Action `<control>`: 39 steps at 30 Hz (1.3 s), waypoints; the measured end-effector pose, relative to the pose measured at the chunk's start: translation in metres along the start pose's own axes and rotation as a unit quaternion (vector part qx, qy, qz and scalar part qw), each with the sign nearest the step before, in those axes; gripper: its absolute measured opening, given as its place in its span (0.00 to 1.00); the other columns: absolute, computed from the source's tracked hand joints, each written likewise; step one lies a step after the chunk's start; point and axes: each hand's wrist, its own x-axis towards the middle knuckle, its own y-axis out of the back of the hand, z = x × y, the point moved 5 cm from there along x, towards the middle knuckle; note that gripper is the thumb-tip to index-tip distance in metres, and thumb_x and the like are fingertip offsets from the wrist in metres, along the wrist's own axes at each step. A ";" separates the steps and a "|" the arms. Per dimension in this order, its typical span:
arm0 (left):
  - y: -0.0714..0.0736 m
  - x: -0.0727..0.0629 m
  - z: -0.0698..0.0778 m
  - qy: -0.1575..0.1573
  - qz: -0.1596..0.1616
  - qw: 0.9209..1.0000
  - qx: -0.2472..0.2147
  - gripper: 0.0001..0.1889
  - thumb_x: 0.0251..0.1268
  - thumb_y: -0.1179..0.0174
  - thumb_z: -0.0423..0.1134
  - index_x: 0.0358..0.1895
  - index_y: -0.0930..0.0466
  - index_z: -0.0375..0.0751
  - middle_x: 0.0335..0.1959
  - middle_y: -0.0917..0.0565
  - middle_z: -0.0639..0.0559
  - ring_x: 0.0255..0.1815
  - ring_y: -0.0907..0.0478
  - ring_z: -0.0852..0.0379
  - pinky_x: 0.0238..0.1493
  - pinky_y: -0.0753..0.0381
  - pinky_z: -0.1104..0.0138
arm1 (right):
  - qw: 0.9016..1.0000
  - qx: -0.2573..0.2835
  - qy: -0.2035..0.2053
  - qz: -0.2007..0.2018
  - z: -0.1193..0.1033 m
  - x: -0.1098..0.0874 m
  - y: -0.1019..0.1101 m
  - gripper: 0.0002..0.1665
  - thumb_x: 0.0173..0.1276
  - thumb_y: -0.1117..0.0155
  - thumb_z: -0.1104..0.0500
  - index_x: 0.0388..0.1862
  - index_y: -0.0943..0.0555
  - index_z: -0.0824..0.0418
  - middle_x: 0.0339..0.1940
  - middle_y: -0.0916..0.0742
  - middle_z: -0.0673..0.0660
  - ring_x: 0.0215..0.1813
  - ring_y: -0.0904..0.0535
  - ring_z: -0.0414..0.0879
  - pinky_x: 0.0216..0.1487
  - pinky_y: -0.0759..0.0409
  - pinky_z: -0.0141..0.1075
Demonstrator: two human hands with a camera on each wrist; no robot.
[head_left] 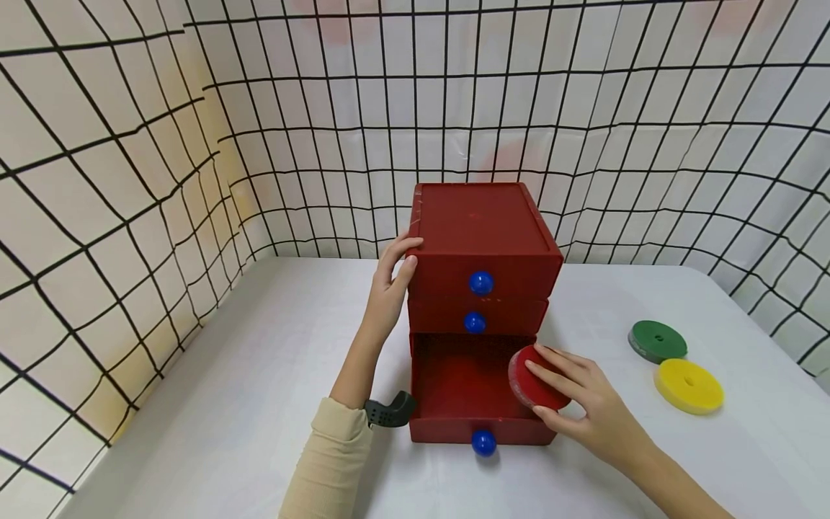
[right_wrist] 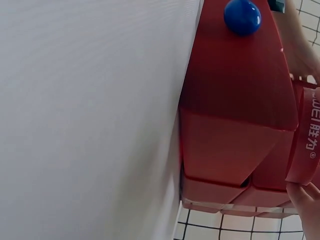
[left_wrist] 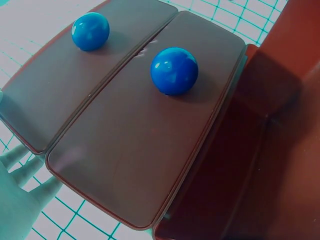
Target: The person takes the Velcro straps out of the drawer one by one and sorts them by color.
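Note:
My right hand (head_left: 593,407) pinches a red tape roll (head_left: 534,378) and holds it tilted over the right side of the pulled-out bottom drawer (head_left: 454,382). White lettering shows on the rim of the roll (right_wrist: 306,137) in the right wrist view. The drawer belongs to a red three-drawer cabinet (head_left: 480,220) with blue ball knobs; its upper two drawers are closed. My left hand (head_left: 389,285) rests against the cabinet's upper left edge, thumb near the front corner. In the left wrist view, straight fingers (left_wrist: 42,192) lie along the cabinet's side.
To the right on the white table (head_left: 259,346) lie a green roll (head_left: 648,340) and a yellow roll (head_left: 687,389), close together. White walls with a black grid (head_left: 363,144) stand behind and at the sides. A black band (head_left: 389,411) circles the left wrist.

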 end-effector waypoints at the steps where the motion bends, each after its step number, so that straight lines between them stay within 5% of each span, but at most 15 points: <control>1: 0.000 0.000 0.000 0.000 0.000 1.000 -0.001 0.17 0.71 0.59 0.37 0.59 0.33 0.41 0.69 0.43 0.49 0.69 0.46 0.53 0.61 0.34 0.51 | 1.000 -0.001 0.000 0.002 0.000 -0.001 0.001 0.41 0.38 0.24 0.62 0.57 0.24 0.48 0.61 0.24 0.52 0.59 0.35 0.41 0.34 0.18 0.36; 7: 0.000 0.000 -0.001 0.000 -0.001 1.000 -0.002 0.17 0.71 0.59 0.37 0.59 0.33 0.41 0.69 0.43 0.50 0.68 0.45 0.54 0.61 0.34 0.51 | 1.000 -0.005 -0.014 0.010 0.005 -0.006 0.007 0.42 0.37 0.23 0.62 0.57 0.24 0.49 0.61 0.24 0.52 0.60 0.37 0.35 0.34 0.18 0.33; 14: 0.000 0.000 -0.001 -0.002 -0.001 1.000 0.000 0.17 0.71 0.59 0.38 0.59 0.33 0.41 0.69 0.43 0.50 0.68 0.45 0.54 0.60 0.33 0.51 | 0.999 -0.002 -0.021 0.026 0.010 -0.013 0.016 0.42 0.36 0.23 0.63 0.57 0.24 0.50 0.61 0.24 0.53 0.62 0.40 0.31 0.46 0.38 0.08; 24: 0.000 0.000 0.000 -0.005 -0.001 1.000 -0.002 0.17 0.71 0.59 0.37 0.59 0.33 0.40 0.69 0.43 0.49 0.68 0.45 0.54 0.61 0.34 0.51 | 0.997 0.001 -0.074 0.029 0.024 -0.024 0.024 0.42 0.39 0.24 0.63 0.58 0.25 0.51 0.61 0.25 0.53 0.57 0.43 0.27 0.41 0.35 0.09; 39: 0.000 0.000 0.000 -0.005 -0.002 1.000 -0.001 0.17 0.71 0.59 0.37 0.59 0.33 0.40 0.69 0.43 0.49 0.68 0.45 0.53 0.61 0.34 0.51 | 0.994 0.000 -0.099 0.048 0.043 -0.040 0.037 0.43 0.38 0.24 0.66 0.59 0.25 0.54 0.64 0.27 0.47 0.59 0.45 0.23 0.45 0.41 0.07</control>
